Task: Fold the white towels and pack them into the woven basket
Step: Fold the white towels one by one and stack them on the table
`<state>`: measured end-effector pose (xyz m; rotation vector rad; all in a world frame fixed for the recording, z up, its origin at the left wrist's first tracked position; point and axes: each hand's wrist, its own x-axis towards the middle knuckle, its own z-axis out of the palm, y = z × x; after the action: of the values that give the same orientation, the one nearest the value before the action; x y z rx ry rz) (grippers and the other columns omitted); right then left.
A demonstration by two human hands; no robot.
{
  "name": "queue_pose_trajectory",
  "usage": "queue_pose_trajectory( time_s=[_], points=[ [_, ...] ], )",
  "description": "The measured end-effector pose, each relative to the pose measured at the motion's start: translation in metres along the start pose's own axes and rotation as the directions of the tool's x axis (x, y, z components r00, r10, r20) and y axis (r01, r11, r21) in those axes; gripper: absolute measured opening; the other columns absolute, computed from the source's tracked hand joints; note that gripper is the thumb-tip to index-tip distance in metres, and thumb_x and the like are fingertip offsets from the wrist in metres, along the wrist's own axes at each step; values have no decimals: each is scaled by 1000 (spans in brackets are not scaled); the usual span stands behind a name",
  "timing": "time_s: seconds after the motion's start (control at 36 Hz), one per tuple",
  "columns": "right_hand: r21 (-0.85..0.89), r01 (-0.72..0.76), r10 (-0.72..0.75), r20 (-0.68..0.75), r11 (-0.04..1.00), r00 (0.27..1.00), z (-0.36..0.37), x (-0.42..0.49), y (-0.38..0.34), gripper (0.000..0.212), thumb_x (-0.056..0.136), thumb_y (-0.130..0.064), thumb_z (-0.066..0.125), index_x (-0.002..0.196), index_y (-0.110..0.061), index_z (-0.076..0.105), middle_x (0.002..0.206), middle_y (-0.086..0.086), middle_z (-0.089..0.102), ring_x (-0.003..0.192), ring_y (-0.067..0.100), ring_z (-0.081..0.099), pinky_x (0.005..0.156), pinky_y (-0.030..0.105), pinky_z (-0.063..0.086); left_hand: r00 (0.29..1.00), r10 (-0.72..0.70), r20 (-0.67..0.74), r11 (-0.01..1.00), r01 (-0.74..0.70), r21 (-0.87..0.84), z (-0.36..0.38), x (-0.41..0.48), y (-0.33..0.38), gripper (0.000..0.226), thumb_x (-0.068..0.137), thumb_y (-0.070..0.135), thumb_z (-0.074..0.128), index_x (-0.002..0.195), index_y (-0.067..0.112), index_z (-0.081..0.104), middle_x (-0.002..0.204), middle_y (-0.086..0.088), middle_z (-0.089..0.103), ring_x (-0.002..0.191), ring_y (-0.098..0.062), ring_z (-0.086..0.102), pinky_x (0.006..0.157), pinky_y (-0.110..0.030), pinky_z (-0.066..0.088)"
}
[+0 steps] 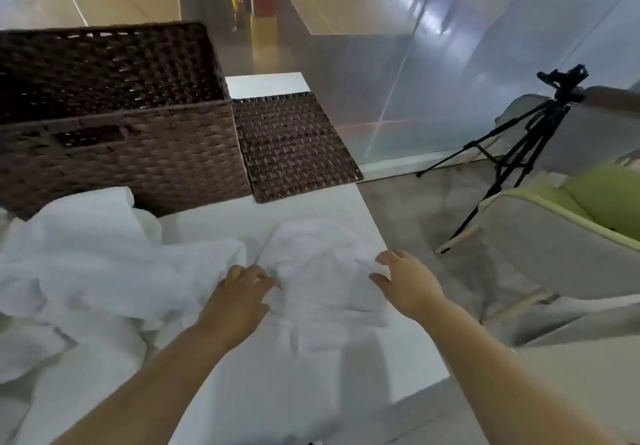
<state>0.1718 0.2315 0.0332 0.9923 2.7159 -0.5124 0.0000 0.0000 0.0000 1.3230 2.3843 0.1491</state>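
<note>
A crumpled white towel [322, 271] lies on the white table [263, 392] in front of me. My left hand [240, 297] grips its left edge with curled fingers. My right hand [407, 283] pinches its right edge near the table's right side. A heap of more white towels [86, 264] spreads over the left of the table. The dark brown woven basket [114, 126] stands open behind that heap, and nothing shows inside it.
The basket's flat woven lid [294, 147] lies on the table just right of the basket. Off the table's right edge stand a black tripod [512, 154] and a grey-and-green chair [561, 230]. A glass wall runs behind.
</note>
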Motion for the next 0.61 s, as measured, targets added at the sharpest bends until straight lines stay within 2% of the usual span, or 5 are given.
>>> queue_pose_trajectory(
  time_s=[0.08, 0.28, 0.39, 0.44, 0.61],
  points=[
    [19, -16, 16, 21, 1000, 1000, -1, 30, -5, 44, 97, -37, 48, 136, -18, 45, 136, -2, 47, 119, 21, 49, 91, 35, 45, 996, 73, 45, 997, -74, 12, 6, 23, -5, 41, 95, 33, 48, 136, 32, 42, 136, 12, 38, 120, -16, 33, 98, -25, 33],
    [34, -18, 11, 205, 999, 979, 10, 90, -18, 56, 95, -39, 50, 143, -16, 33, 147, 0, 36, 126, 24, 45, 97, 36, 42, 984, 140, 107, 988, -131, -85, 21, 48, -21, 32, 97, 29, 43, 129, 31, 49, 129, 13, 47, 115, -11, 41, 84, -16, 31],
    [16, -73, 66, 280, 997, 958, 23, 108, -22, 56, 89, -43, 56, 135, -18, 37, 131, 4, 48, 117, 28, 51, 90, 38, 44, 976, 139, 167, 986, -120, -117, 22, 51, -29, 36, 90, 37, 54, 126, 33, 49, 127, 14, 39, 115, -7, 40, 77, -16, 33],
    [25, -109, 97, 291, 994, 952, 30, 112, -20, 42, 87, -42, 56, 119, -17, 44, 116, 4, 52, 105, 28, 55, 81, 36, 46, 972, 132, 195, 986, -110, -123, 20, 52, -33, 41, 88, 35, 57, 128, 34, 47, 128, 16, 37, 115, -7, 42, 78, -17, 36],
    [37, -141, 122, 315, 989, 941, 41, 107, -4, 25, 86, -39, 55, 99, -19, 49, 103, 2, 58, 87, 23, 51, 68, 31, 38, 976, 117, 181, 993, -116, -15, 17, 57, -32, 27, 96, 26, 46, 120, 30, 56, 119, 10, 49, 107, -11, 49, 69, -21, 30]
  ],
)
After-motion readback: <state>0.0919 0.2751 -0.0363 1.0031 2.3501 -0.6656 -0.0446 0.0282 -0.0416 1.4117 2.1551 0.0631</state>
